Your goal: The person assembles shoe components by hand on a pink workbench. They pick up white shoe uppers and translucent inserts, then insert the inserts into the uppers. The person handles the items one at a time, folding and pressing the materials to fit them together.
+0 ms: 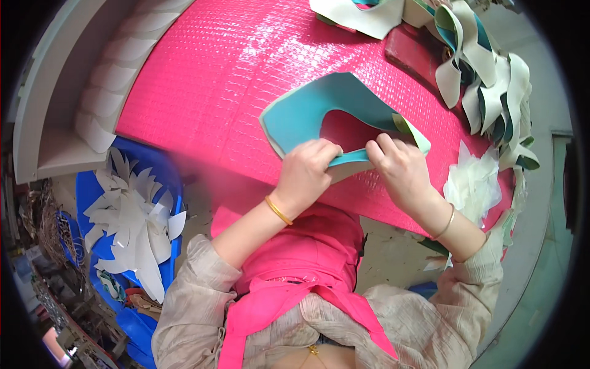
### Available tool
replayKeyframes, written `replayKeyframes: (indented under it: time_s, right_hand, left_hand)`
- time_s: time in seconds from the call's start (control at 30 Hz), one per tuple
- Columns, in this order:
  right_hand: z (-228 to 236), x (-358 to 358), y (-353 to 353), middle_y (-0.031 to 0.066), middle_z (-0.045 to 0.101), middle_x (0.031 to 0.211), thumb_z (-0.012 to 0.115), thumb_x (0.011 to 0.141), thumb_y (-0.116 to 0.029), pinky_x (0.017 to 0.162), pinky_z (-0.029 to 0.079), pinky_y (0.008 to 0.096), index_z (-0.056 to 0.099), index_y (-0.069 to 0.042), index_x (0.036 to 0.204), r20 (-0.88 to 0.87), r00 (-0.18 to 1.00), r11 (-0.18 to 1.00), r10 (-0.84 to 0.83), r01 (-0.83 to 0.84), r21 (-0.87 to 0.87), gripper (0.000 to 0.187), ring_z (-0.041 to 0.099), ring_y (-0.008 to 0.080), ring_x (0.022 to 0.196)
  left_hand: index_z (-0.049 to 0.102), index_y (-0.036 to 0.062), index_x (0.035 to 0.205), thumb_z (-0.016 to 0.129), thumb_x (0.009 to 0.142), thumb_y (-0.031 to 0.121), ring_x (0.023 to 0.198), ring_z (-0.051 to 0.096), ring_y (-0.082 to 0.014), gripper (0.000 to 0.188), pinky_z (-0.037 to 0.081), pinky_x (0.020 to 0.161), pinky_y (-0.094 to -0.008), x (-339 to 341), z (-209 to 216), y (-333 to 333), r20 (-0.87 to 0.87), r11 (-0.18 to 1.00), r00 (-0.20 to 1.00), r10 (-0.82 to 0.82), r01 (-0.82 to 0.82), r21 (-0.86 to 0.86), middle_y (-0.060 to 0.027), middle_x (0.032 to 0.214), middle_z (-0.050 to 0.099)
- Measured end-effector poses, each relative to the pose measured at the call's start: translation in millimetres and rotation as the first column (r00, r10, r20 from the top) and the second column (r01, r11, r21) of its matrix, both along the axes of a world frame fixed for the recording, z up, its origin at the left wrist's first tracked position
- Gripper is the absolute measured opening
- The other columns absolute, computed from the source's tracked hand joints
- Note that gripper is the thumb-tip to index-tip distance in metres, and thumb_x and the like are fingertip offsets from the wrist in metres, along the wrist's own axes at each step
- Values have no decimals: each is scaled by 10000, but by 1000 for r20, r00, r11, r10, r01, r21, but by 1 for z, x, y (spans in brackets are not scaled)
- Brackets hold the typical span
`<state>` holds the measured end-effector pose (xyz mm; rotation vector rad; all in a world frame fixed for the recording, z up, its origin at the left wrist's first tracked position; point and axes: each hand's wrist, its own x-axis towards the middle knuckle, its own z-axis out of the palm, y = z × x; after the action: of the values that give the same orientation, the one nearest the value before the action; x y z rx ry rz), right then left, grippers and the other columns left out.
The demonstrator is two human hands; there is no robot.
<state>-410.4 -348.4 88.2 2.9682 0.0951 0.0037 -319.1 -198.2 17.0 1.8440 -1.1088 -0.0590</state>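
Both my hands grip a shoe upper piece (pixel 299 118), teal on the face toward me with a whitish edge and a large oval opening in its middle. My left hand (pixel 307 167) pinches its near band at the left of the opening. On the right, my right hand (pixel 398 166) pinches the same band, fingers curled over the edge. A pale green flap (pixel 413 132) sticks up beside the right hand. The piece is tilted up just above the pink table cover (pixel 209 92), whose color shows through the opening.
At the far right hang several similar white-and-teal pieces (pixel 485 67), near a dark red block (pixel 413 55). Thin translucent sheets (pixel 472 184) lie at the right edge. A blue bin (pixel 175 203) with white cut pieces (pixel 138 227) stands lower left, below a grey shelf (pixel 67 55).
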Motion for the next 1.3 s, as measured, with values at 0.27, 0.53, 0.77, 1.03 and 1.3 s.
replayKeyframes:
  time_s: [0.27,0.53,0.77,1.03,1.3]
  right_hand:
    - [-8,2,-15,35,463,646,561,636,-94,483,441,267,491,-81,699,295,949,990,114,-134,51,95,546,158,557]
    - [-5,6,-19,55,458,709,556,633,-71,520,462,294,495,-50,709,227,968,987,105,-129,97,99,561,165,620]
    - [-8,15,-32,60,455,658,551,634,-63,541,464,305,503,-47,712,351,921,967,169,-224,122,93,559,188,590]
    - [-64,30,-51,87,580,899,558,662,-58,718,480,343,627,-41,853,658,738,980,147,-199,4,204,570,227,823]
    - [-51,19,-6,131,577,721,640,679,-97,648,454,394,591,-24,724,286,940,897,-186,44,439,99,575,280,692]
  left_hand:
    - [572,59,743,699,625,115,672,572,-254,182,432,589,-351,7,18,-4,133,999,991,-11,4,51,-67,723,585]
    - [574,76,716,698,632,135,668,572,-239,161,410,590,-336,7,15,0,93,998,996,15,-20,54,-45,698,585]
    - [572,96,714,654,667,170,662,558,-185,121,378,635,-321,30,32,-8,488,990,873,-30,-43,138,-20,696,565]
    - [558,106,669,526,642,187,734,497,-131,91,347,739,-316,83,26,-35,959,969,188,-211,170,180,-11,689,486]
    - [574,109,677,565,667,178,878,494,-162,70,309,824,-375,14,-13,0,743,956,666,-62,-174,236,-15,754,518]
